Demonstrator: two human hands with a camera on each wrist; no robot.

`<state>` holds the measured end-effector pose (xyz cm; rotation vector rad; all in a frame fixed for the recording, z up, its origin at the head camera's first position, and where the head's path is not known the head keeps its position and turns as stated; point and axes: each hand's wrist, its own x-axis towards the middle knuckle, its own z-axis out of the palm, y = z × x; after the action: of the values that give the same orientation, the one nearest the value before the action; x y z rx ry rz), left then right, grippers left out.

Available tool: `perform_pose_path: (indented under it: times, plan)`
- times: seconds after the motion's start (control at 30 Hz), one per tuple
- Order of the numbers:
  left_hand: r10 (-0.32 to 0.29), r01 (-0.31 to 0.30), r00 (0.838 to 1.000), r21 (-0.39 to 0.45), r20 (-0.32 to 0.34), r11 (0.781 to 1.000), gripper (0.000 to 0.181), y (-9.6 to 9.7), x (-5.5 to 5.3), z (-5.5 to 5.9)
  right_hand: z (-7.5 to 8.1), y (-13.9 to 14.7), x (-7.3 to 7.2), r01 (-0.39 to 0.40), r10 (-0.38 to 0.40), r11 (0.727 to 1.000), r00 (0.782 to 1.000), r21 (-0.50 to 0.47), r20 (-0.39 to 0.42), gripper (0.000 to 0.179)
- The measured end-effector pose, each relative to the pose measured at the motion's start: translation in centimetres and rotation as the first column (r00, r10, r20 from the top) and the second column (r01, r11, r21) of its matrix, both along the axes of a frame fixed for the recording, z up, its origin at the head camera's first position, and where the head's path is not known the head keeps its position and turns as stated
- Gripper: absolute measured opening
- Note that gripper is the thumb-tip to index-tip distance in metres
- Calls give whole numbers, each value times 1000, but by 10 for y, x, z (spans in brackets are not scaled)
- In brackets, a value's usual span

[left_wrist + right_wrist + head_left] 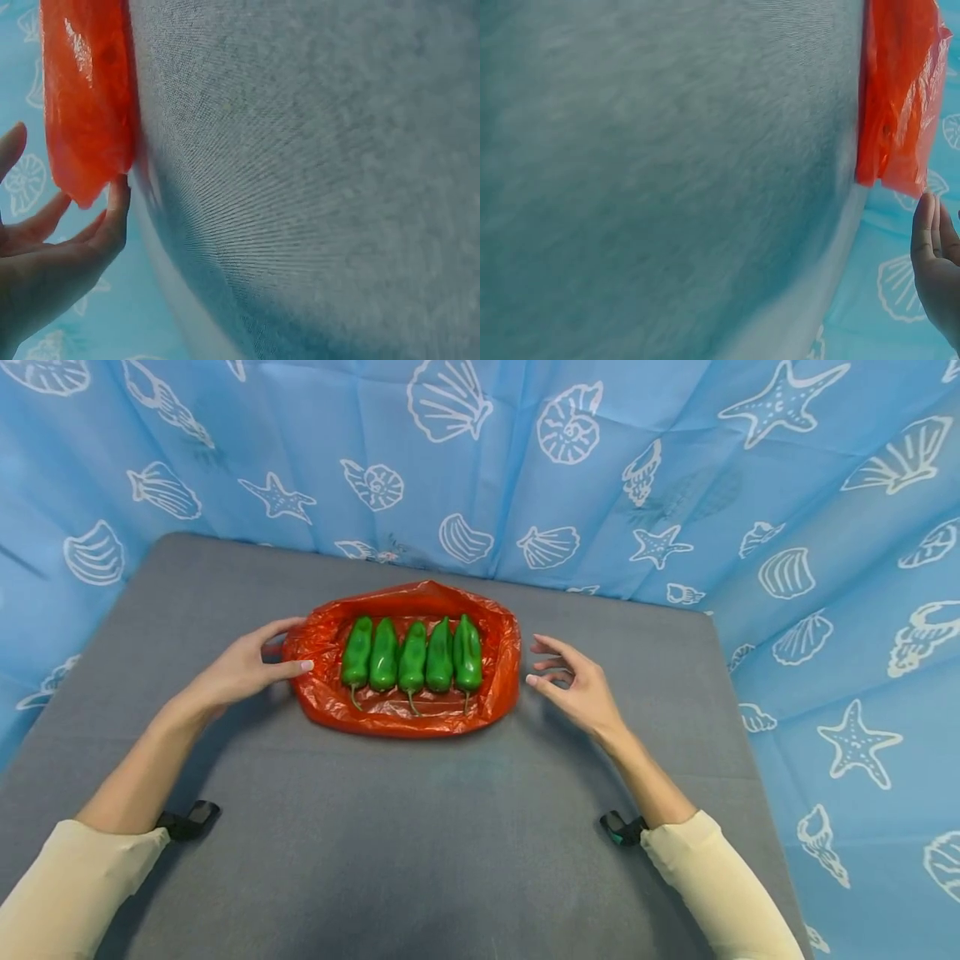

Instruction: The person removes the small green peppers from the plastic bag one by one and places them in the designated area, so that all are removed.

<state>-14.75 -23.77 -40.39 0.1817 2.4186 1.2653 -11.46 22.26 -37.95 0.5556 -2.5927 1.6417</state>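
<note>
A red plastic bag (405, 724) lies on the grey table with its mouth spread wide. Inside it several green peppers (412, 658) lie side by side in a row, stems towards me. At the bag's left end is my left hand (243, 664), thumb and fingers spread; in the left wrist view its fingertips (118, 187) touch the end of the red bag (88, 105). Beyond the right end, my right hand (573, 685) hovers with loosely bent fingers and nothing in them. The right wrist view has this hand (937, 262) close to the bag's (900, 97) edge.
The grey cloth-covered table (420, 827) extends around the bag on all sides. A blue curtain (510, 468) with white shells and starfish hangs behind the table and along its right side. Black wrist cameras (187, 821) sit on both forearms.
</note>
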Motion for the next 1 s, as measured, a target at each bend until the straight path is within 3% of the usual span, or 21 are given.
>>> perform_pose_path:
  times: [0.43,0.63,0.9,1.0]
  plan:
    - [13,-14,999,16,49,1000,79,5,-5,-6,3,-29,-12,-45,47,997,998,-64,35,45]
    - [15,-16,998,11,62,1000,79,7,-6,-7,4,-39,-15,-36,41,998,993,-46,112,46]
    - [22,-21,997,-16,68,1000,77,9,-9,-10,-28,-41,-34,-6,8,1000,991,-17,137,46]
    - [31,-31,997,-9,67,999,78,9,-11,-9,-34,-42,-38,3,-7,1000,989,28,145,45]
